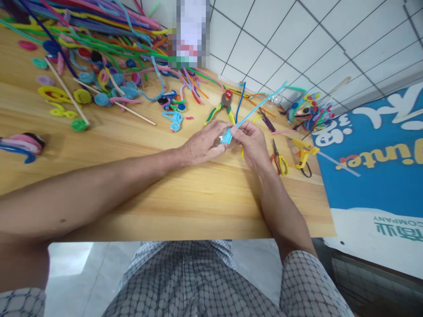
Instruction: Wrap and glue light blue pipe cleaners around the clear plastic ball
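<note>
A light-blue pipe cleaner (259, 104) runs from between my hands up to the right, its far end free in the air. My left hand (205, 143) is closed around a small clear, shiny piece (222, 138) with light-blue pipe cleaner lying against it; the fingers hide most of its shape. Thumb and forefinger of my right hand (253, 143) pinch the pipe cleaner at that piece. Just beyond my hands lie pliers (226, 103) with green-yellow handles. To the right of my right hand are small scissors (279, 160) with red and yellow handles.
A yellow glue gun (303, 152) lies near the table's right edge, beside a blue printed board (373, 176). Bundled pipe cleaners (109, 31) and small coiled pieces (112, 83) cover the back left. Wooden sticks (68, 90) lie among them. A white tiled wall (280, 44) stands behind.
</note>
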A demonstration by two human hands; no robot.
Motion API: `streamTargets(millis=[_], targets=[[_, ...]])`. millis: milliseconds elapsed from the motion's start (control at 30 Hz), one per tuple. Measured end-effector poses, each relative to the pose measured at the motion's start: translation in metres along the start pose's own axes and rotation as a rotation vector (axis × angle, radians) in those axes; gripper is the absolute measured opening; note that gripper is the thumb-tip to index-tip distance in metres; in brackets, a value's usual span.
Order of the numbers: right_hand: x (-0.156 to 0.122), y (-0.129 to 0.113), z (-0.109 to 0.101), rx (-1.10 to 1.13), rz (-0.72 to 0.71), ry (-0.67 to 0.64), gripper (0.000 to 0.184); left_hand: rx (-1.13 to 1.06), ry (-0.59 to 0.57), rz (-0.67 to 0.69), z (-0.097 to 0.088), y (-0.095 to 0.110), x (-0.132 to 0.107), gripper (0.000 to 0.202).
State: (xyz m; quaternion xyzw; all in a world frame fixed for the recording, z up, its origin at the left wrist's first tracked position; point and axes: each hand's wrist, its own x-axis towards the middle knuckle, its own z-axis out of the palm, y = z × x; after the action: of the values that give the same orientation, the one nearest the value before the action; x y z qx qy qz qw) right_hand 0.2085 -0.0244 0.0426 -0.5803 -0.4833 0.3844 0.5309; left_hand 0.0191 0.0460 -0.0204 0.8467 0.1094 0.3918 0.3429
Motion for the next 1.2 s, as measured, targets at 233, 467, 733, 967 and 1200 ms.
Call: streamTargets(millis=[233, 467, 733, 967, 1200], targets=[[0.000, 0.001, 0.000, -0.010, -0.004, -0.017, 0.057, 0.009, 0.004, 0.017, 0.000, 0.002, 0.000, 0.055], [-0.001, -0.002, 0.000, 0.009, -0.008, -0.024, 0.056, 0.051, 0.016, 0.028, -0.001, -0.001, -0.003, 0.062], [0.001, -0.002, -0.004, -0.044, -0.024, -0.048, 0.061, 0.066, 0.009, 0.041, 0.000, -0.004, -0.004, 0.067], [0.002, -0.003, -0.013, -0.123, -0.051, -0.046, 0.058, 0.074, -0.024, 0.031, -0.003, 0.004, -0.003, 0.064], [0.002, -0.001, -0.014, -0.138, -0.053, -0.045, 0.055, 0.073, -0.029, 0.019, -0.004, 0.005, -0.002, 0.064]])
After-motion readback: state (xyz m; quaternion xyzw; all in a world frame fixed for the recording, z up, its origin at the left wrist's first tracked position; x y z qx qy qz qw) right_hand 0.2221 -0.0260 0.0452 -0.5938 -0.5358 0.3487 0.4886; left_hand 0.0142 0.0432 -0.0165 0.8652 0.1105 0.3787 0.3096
